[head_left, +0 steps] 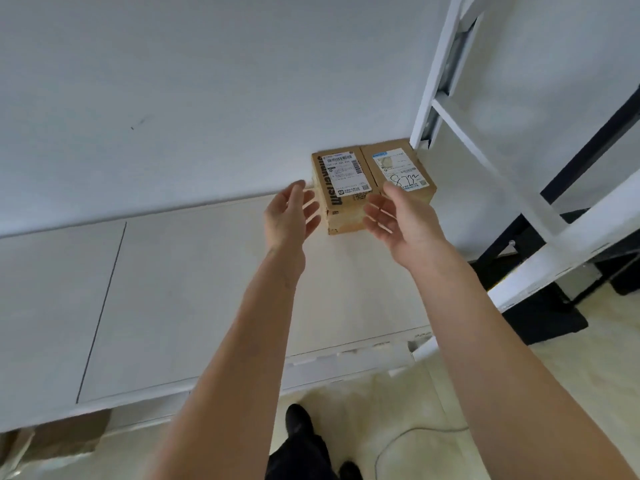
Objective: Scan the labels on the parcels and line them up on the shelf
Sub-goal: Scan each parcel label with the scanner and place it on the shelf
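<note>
The white shelf (207,289) ran wide and pale in front of the person, a thin dark seam crossing its board toward the left, and behind it stood a plain white wall (173,81) with a small dark mark on it. At the right end rose the white upright post (440,67) of the shelving frame, with a slanted white brace and dark bars beyond it, and that post stood just beside the rightmost parcel, closing off that end. Below the shelf edge lay a pale floor with a thin cable (408,434) curling across it, the person's dark shoe (299,415) and trouser leg, and a bit of brown cardboard (62,434) tucked under the shelf at the left. Two brown parcels sat side by side against the wall, touching each other: the left parcel (341,199), with a barcode label and bold black lettering down its top, and the right parcel (398,168), with a blue-and-white label and handwritten digits. The left hand (289,216) hung just beside the left parcel's left face, fingers straight and spread; whether the fingertips touched the cardboard I could not tell. The right hand (398,220) was at the front corner where the two parcels met, its fingers loosely apart and relaxed, overlapping the left parcel's front edge, gripping nothing.
</note>
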